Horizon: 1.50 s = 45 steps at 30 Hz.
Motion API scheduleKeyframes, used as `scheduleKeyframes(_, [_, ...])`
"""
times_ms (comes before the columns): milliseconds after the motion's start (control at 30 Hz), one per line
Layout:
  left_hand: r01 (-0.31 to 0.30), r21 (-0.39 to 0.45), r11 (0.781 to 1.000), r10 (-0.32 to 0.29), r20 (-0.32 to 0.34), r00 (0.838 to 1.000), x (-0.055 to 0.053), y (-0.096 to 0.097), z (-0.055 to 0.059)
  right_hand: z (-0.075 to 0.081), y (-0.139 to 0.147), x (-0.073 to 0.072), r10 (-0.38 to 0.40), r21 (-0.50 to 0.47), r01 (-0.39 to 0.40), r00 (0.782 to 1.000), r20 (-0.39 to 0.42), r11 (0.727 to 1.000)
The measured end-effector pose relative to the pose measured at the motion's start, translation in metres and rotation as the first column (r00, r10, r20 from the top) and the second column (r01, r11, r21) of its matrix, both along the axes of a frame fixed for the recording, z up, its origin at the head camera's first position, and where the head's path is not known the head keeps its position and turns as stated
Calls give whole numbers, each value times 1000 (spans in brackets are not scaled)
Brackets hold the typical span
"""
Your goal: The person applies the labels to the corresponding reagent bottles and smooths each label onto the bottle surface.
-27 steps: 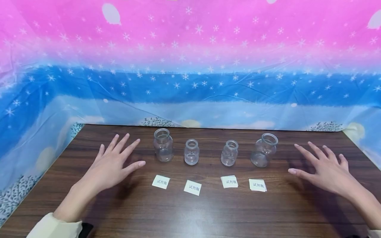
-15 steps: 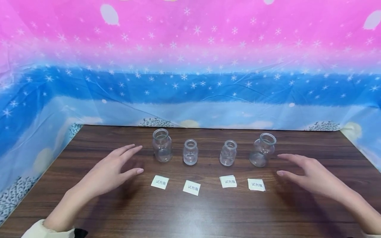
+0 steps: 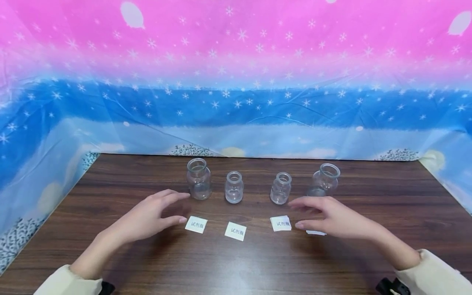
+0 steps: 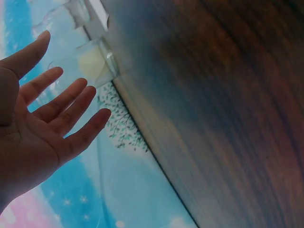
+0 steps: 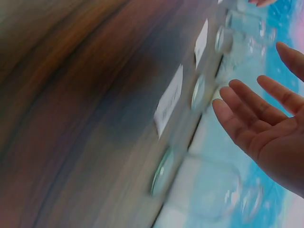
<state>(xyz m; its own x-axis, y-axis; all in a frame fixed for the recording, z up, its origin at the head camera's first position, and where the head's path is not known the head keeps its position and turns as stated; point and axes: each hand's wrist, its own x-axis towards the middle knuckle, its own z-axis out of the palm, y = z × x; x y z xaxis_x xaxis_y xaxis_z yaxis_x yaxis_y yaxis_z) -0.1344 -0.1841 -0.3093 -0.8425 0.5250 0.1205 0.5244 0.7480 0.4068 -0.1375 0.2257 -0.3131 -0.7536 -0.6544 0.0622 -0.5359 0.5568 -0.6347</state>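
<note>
Two larger clear glass jars, the left one (image 3: 199,182) and the right one (image 3: 325,180), stand upright at the ends of a row. Between them are two smaller glass jars, left (image 3: 234,189) and right (image 3: 280,190). My left hand (image 3: 147,217), fingers extended and holding nothing, is beside the left large jar; contact cannot be told. My right hand (image 3: 328,215) holds nothing and hovers by the right small jar, covering part of the right large jar. White printed paper labels lie in front: far left (image 3: 196,224), middle left (image 3: 236,231), middle right (image 3: 281,223) and a mostly hidden one (image 3: 316,232).
The jars and labels are on a dark wood-grain table (image 3: 236,270). A pink and blue snowflake-patterned cloth (image 3: 236,106) hangs along its back and sides.
My right hand has swung left from beyond the right large jar to in front of it, now over the right label. My left hand has shifted slightly right. Jars and labels stay put.
</note>
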Motion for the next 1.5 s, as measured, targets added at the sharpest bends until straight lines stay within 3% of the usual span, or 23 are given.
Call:
scheduleKeyframes(167, [81, 12, 997, -81, 22, 996, -6, 3, -8, -3, -29, -6, 27, -35, -23, 994, 109, 999])
scheduleKeyframes(333, [125, 20, 992, -126, 70, 990, -10, 6, -16, -7, -56, -9, 50, -30, -47, 993, 104, 998])
scheduleKeyframes(567, [132, 49, 990, -136, 93, 986, -15, 7, -26, -10, -95, -12, 72, -49, -68, 992, 102, 996])
scheduleKeyframes(800, [106, 79, 991, -116, 126, 985, -19, 6, -34, -15, -127, -16, 90, -91, -74, 977, 191, 993])
scheduleKeyframes(933, [127, 106, 986, -138, 103, 985, -20, 4, -39, -17, -142, -17, 89, -85, -71, 970, 226, 994])
scheduleKeyframes(1067, [149, 123, 981, -162, 102, 982, -21, 3, -39, -17, -155, -18, 81, -59, -71, 974, 211, 996])
scheduleKeyframes(1267, [115, 104, 988, -131, 158, 979, -20, 3, -37, -20, -171, -22, 70, -34, -65, 982, 173, 997])
scheduleKeyframes(1500, [131, 101, 986, -145, 139, 980, -21, 4, -37, -27, -184, -25, 99, 0, -99, 993, 62, 995])
